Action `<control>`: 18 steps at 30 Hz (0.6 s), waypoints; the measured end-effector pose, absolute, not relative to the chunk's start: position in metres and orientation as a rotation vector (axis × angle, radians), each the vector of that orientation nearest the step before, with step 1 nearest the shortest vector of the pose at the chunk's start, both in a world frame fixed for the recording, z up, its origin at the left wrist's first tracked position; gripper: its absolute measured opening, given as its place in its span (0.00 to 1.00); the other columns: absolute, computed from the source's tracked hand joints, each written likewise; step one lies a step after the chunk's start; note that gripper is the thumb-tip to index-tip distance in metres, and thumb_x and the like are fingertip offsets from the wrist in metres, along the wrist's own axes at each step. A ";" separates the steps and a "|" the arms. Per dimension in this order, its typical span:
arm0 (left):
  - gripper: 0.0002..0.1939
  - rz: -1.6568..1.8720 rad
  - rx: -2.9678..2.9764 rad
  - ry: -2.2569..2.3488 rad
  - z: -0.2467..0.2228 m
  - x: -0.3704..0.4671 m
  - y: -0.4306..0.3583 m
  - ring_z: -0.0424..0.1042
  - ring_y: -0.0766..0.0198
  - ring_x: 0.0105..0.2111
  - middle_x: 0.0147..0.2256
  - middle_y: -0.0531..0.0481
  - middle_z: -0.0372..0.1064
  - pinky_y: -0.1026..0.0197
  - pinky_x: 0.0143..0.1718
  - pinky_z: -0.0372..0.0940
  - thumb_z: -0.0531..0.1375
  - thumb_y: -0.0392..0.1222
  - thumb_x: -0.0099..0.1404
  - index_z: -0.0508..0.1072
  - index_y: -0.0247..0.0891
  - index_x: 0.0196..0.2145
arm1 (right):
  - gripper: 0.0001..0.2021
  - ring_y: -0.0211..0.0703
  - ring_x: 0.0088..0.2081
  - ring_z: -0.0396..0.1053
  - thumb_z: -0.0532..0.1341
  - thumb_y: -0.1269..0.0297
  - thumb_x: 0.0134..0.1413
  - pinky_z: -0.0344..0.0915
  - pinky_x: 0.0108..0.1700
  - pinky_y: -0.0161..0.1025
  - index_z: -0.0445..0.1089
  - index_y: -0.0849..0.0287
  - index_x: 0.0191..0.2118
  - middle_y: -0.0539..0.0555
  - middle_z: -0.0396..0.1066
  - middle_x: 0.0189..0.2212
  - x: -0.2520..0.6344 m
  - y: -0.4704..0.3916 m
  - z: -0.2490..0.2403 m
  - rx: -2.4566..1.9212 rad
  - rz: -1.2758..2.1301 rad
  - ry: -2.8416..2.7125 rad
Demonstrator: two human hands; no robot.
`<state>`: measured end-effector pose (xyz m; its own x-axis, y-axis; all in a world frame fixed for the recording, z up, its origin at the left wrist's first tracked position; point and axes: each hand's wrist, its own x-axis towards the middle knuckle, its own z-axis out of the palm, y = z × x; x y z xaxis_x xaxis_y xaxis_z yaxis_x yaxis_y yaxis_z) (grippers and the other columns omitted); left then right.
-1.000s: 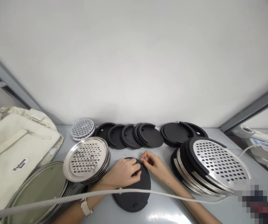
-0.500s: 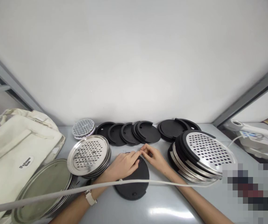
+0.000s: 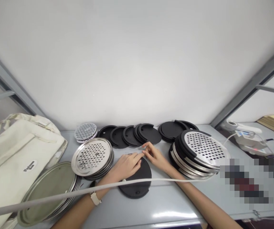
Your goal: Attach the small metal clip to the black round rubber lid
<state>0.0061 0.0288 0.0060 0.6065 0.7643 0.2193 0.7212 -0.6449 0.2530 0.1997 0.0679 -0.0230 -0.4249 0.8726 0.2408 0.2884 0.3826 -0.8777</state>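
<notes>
A round black disc (image 3: 140, 179) lies on the grey table in front of me. My left hand (image 3: 128, 165) is over its upper left part, fingers pointing right. Close beside it, my right hand (image 3: 154, 156) is at the disc's upper right edge, its fingers curled. The fingertips of both hands meet near the disc's far edge; whatever they pinch, if anything, is too small to make out. To the left is a stack topped by a perforated metal disc (image 3: 92, 157). On the right stands a taller stack with a perforated plate (image 3: 205, 149) on top.
Several black discs (image 3: 119, 136) line the wall. A small perforated stack (image 3: 85, 131), green round trays (image 3: 48, 190) and a cream bag (image 3: 5, 156) are at the left. A white cable (image 3: 156, 180) crosses the view. A white handheld device (image 3: 243, 127) lies at the right.
The view has shifted slightly to the right. My right hand's index finger has lifted a little away from my left fingertips. The black disc stays under my hands.
</notes>
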 end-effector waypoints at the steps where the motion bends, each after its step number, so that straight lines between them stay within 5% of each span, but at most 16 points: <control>1: 0.15 0.458 2.695 1.254 0.006 0.006 0.029 0.72 0.59 0.35 0.38 0.47 0.70 0.59 0.36 0.64 0.47 0.37 0.69 0.63 0.39 0.52 | 0.13 0.37 0.25 0.57 0.51 0.54 0.62 0.56 0.30 0.34 0.59 0.57 0.46 0.44 0.56 0.23 0.200 0.067 -0.023 -0.993 1.020 -1.930; 8: 0.11 0.442 2.692 1.208 0.006 0.004 0.030 0.71 0.60 0.35 0.37 0.47 0.70 0.59 0.38 0.63 0.48 0.37 0.69 0.68 0.39 0.44 | 0.10 0.38 0.27 0.59 0.48 0.59 0.64 0.58 0.32 0.35 0.59 0.57 0.45 0.46 0.59 0.25 0.198 0.059 -0.009 -1.008 0.890 -2.113; 12: 0.13 0.477 2.655 1.177 0.004 0.003 0.032 0.71 0.60 0.38 0.39 0.48 0.71 0.60 0.40 0.64 0.48 0.36 0.69 0.68 0.40 0.47 | 0.08 0.42 0.37 0.65 0.48 0.66 0.63 0.62 0.42 0.39 0.62 0.57 0.42 0.54 0.65 0.35 0.211 0.019 0.008 -1.061 0.617 -2.069; 18: 0.15 0.560 2.608 1.153 -0.001 0.003 0.033 0.72 0.59 0.42 0.42 0.49 0.72 0.60 0.43 0.64 0.49 0.34 0.68 0.69 0.42 0.47 | 0.10 0.46 0.40 0.67 0.51 0.69 0.59 0.63 0.43 0.42 0.62 0.56 0.45 0.57 0.66 0.38 0.302 -0.078 -0.007 -1.343 0.092 -1.917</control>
<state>0.0029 0.0332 -0.0006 0.6163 0.7473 0.2485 0.6574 -0.6619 0.3601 0.3018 -0.0785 -0.0069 -0.1393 0.8245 0.5484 0.7684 0.4394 -0.4654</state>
